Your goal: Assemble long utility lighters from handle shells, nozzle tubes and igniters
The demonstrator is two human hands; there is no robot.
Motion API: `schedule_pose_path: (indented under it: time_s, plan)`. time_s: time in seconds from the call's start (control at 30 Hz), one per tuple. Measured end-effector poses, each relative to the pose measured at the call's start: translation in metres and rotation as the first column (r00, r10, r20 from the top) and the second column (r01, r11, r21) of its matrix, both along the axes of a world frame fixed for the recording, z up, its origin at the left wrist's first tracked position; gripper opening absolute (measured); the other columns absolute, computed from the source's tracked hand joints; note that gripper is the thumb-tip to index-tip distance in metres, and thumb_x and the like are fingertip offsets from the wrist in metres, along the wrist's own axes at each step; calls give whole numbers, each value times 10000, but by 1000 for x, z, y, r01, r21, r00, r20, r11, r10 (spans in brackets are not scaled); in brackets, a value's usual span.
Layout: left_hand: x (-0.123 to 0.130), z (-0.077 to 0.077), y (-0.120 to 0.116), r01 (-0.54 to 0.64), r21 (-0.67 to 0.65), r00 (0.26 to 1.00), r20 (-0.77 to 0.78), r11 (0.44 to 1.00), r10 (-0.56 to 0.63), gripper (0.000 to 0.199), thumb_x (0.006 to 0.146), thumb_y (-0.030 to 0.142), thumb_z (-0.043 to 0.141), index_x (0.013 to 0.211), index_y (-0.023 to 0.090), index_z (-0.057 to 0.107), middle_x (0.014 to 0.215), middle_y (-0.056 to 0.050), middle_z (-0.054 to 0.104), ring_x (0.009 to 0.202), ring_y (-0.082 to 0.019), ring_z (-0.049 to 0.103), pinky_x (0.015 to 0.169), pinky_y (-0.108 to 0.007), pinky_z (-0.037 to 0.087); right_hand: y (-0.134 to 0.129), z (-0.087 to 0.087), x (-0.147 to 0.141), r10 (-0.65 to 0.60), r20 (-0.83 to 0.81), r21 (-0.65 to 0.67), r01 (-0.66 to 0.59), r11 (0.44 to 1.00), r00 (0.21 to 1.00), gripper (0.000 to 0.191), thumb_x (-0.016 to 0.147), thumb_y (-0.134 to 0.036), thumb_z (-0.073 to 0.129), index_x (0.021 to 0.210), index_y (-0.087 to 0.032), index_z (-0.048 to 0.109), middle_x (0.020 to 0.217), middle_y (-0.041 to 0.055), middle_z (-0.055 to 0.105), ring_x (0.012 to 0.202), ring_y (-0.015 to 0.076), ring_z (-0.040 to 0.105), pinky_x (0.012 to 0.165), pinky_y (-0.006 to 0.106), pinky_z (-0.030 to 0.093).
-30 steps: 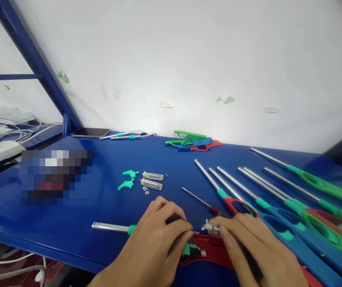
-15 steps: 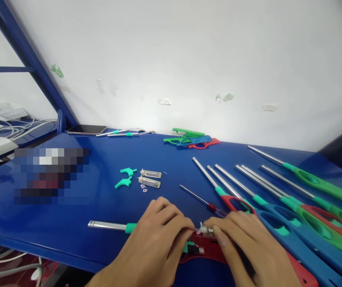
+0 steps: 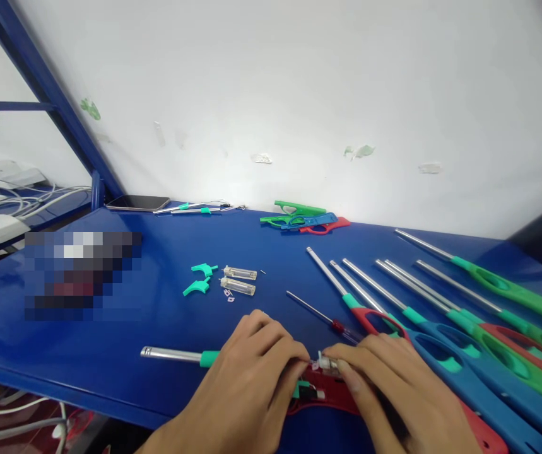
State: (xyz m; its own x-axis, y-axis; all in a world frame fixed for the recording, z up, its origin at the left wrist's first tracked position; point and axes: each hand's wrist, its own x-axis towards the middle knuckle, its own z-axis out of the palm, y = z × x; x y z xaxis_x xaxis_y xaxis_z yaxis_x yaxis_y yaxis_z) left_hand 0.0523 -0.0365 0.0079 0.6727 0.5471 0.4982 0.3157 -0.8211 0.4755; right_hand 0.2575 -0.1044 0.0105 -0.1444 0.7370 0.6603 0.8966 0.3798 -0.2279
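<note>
A red lighter body lies open at the front of the blue table, its inner parts showing. From its left side a silver tube with a teal collar sticks out. My left hand rests over the collar end, thumb and forefinger pinched at a tiny pale piece. In the fingers of my right hand is a clear fuel tank, held by thumb and forefinger over the red body. A black part and a teal trigger piece sit in the body between the hands.
Beyond the hands lie two clear tanks, teal triggers and a screwdriver. Several long lighters fan out at the right. Coloured shell halves, thin tubes and a phone are near the wall.
The view has shifted very slightly. Both hands keep nearly the same pose and grip.
</note>
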Motion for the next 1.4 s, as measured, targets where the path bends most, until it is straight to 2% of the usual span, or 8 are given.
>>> schedule_pose_path:
  time_s: [0.17,0.27,0.43,0.67,1.23,1.4]
  plan:
    - [-2,-2,-1,-22,-20,1000,-12,1000,22,208,1059,45,496,1001,199,622,945,-6,682,859,-193,534,818,-352,489,-1,-1,2,31,10,24,-32,999,999,327,1130,-319,455,1033,-266,762,821,-37,754,728,121,729,787,267,542]
    - [-3,-1,-2,-30,-51,1000,-9,998,30,201,1068,60,490,1016,203,620,960,-11,673,875,-195,535,822,-343,499,-1,0,5,52,18,12,-52,999,998,338,1125,-286,449,1044,-255,776,814,-31,755,701,115,717,737,260,553]
    - [-3,4,-3,-36,-90,999,-18,995,35,198,1073,71,483,1033,211,616,990,-10,680,895,-194,556,853,-353,505,-1,1,8,89,106,10,-90,996,990,320,1091,-241,477,1061,-240,795,851,-27,784,720,126,736,758,283,571]
    - [-3,0,-4,-68,-99,997,26,993,71,195,1048,47,524,1022,223,606,973,18,678,882,-177,562,858,-340,489,-3,-2,8,20,-6,32,-20,999,1000,251,1093,-280,521,1069,-262,771,898,-22,785,788,140,746,810,285,548]
    - [-4,1,-3,-49,-102,999,4,994,49,183,1063,63,518,1029,212,619,986,0,677,903,-184,558,857,-334,496,-2,-3,8,51,2,4,-51,999,999,249,1097,-284,517,1089,-269,765,909,-22,788,786,141,757,744,284,573]
    - [-3,0,-2,-50,-86,999,-4,995,50,189,1062,59,508,1022,210,614,969,-5,670,886,-188,549,844,-340,496,0,-2,8,57,12,15,-57,998,998,261,1098,-277,514,1091,-265,775,905,-25,796,784,138,764,772,282,582]
